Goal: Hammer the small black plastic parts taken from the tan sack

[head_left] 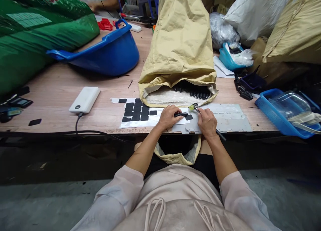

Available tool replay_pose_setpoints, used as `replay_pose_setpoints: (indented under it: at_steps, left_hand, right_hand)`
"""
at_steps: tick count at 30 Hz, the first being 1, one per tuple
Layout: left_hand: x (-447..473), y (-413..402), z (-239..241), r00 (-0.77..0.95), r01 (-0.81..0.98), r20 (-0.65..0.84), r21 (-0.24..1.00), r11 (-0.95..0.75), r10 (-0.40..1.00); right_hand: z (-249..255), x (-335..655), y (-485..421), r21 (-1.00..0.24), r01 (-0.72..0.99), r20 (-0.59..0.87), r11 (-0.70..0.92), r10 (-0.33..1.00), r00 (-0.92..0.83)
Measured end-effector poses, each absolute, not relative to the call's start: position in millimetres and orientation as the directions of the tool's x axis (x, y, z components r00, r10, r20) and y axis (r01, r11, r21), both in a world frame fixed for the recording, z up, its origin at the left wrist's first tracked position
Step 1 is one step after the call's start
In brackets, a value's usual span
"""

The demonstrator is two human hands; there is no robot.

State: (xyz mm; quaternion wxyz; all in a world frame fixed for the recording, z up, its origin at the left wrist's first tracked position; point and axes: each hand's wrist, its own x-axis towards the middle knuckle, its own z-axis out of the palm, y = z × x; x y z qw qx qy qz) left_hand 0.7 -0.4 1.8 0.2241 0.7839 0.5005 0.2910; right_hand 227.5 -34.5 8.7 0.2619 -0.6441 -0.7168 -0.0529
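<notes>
My left hand pinches a small black elongated part near the table's front edge. Close to its right, my right hand is wrapped round a small hammer with a yellowish head; the dark handle pokes out below the palm. The hammer head is just above and right of the black part. Beneath the hands lie a white sheet with black rounded pads and a flat grey board. One loose black pad rests between the hands.
A yellow sack lies open toward me, black parts inside. Another open sack is at my lap. A blue basin, white power bank, green bag and blue tray stand around. A person's arm shows behind.
</notes>
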Motion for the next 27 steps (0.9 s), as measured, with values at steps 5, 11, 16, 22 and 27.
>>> replay_pose_setpoints:
  at_steps: [5, 11, 16, 22, 27]
  left_hand:
    - [-0.4, 0.4, 1.8, 0.323, 0.646, 0.216, 0.661, -0.382, 0.921]
    - [1.9, 0.8, 4.3, 0.304, 0.645, 0.182, 0.683, -0.343, 0.935]
    - [3.4, 0.6, 6.1, 0.290, 0.650, 0.160, 0.691, -0.317, 0.944]
    - [3.0, 1.2, 6.1, 0.300, 0.643, 0.166, 0.692, -0.328, 0.939]
    - [3.2, 1.7, 7.5, 0.300, 0.660, 0.142, 0.683, -0.313, 0.943]
  right_hand:
    - [20.7, 224.4, -47.4, -0.490, 0.821, 0.476, 0.293, 0.879, -0.029]
    - [27.5, 210.0, -61.9, -0.570, 0.731, 0.457, 0.375, 0.884, -0.097]
    - [28.3, 207.0, -66.6, -0.501, 0.812, 0.395, 0.300, 0.914, -0.093]
    - [38.1, 202.5, -65.0, -0.509, 0.798, 0.383, 0.322, 0.915, -0.125]
    - [32.9, 191.9, -66.1, -0.469, 0.813, 0.342, 0.344, 0.920, -0.192]
